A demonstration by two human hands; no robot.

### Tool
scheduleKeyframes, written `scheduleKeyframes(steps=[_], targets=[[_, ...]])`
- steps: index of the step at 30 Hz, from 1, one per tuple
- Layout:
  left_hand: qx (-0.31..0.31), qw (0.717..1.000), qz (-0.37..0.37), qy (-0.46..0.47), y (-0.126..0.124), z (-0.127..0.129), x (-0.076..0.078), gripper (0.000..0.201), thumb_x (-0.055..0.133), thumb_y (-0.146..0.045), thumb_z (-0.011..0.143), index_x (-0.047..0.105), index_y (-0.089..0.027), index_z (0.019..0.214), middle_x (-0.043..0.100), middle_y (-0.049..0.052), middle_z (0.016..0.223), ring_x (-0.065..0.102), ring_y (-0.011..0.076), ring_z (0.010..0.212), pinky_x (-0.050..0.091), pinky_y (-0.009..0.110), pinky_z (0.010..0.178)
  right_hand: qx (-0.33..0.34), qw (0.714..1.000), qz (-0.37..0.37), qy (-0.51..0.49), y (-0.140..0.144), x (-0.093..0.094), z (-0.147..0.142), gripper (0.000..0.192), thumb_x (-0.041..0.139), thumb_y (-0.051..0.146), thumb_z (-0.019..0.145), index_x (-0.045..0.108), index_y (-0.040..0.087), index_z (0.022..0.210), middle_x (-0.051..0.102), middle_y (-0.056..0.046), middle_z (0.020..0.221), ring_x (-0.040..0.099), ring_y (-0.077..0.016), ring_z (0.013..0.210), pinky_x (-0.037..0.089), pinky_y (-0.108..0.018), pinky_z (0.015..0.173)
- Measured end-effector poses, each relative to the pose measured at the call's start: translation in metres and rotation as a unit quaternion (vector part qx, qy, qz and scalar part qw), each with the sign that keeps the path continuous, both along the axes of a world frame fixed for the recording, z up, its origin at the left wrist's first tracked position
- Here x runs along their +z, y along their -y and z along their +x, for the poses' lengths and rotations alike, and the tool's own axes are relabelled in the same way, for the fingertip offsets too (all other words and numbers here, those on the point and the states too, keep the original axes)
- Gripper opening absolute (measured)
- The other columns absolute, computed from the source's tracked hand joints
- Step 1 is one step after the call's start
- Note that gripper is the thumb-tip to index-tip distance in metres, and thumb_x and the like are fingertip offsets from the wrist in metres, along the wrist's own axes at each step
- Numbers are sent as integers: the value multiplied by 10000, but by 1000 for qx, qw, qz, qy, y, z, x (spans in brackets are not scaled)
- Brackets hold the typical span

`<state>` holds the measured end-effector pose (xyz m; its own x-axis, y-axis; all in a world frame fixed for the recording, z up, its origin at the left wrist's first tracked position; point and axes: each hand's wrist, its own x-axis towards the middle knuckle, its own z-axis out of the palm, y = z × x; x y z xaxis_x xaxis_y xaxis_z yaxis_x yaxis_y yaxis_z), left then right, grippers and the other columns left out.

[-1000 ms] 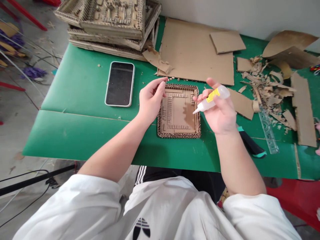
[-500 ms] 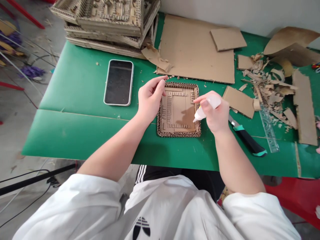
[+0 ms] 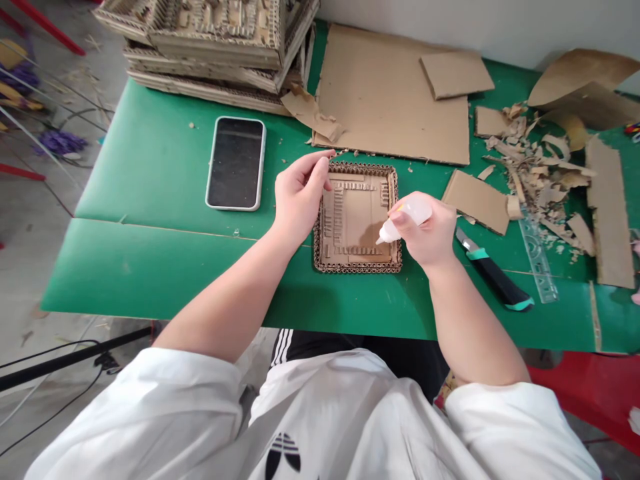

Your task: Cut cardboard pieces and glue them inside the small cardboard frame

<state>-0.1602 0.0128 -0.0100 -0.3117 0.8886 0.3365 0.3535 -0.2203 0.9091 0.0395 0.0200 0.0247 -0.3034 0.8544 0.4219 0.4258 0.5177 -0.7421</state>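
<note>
Two hands at one small cardboard frame — glue going in.

Right hand (image 3: 425, 233) grips a glue bottle (image 3: 403, 220), nozzle down on the cardboard frame (image 3: 356, 220) lying on the green table (image 3: 165, 267); left hand (image 3: 299, 197) pinches the frame's upper-left edge. Judgement: a hard squeeze could flood the strips, or the frame slides — the pinch looks light. No bottle label can be read; a three-stripe logo shows on the shirt (image 3: 283, 457).

The square frame (image 3: 357, 220) at centre is raw corrugated cardboard, matt brown, its rim showing rough fluted edges. The glue bottle (image 3: 403, 219) beside it is smooth, translucent white plastic. The worktop (image 3: 160, 267) is matt green sheet. At upper left centre, the phone (image 3: 235, 163) has a glossy dark glass face.
</note>
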Motion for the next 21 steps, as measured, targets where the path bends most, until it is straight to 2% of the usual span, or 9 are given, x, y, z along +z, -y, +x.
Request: scheduleKeyframes(steps=[4, 21], targets=[[-3, 1000, -6, -1, 0, 0, 1, 318, 413, -447, 914, 635, -257, 1041, 655, 10, 767, 642, 162, 796, 518, 280, 624, 27, 999, 3, 24, 0, 1, 0, 498, 502, 634, 775, 540, 192, 547, 552, 3, 522, 528, -112, 517, 380, -269, 498], [1, 1000, 24, 5, -1, 0, 0, 291, 438, -418, 912, 656, -244, 995, 638, 3, 721, 642, 155, 800, 517, 274, 664, 41, 998, 17, 41, 0, 1, -1, 481, 525, 594, 786, 545, 181, 539, 557, 1, 517, 509, -95, 493, 363, -253, 480]])
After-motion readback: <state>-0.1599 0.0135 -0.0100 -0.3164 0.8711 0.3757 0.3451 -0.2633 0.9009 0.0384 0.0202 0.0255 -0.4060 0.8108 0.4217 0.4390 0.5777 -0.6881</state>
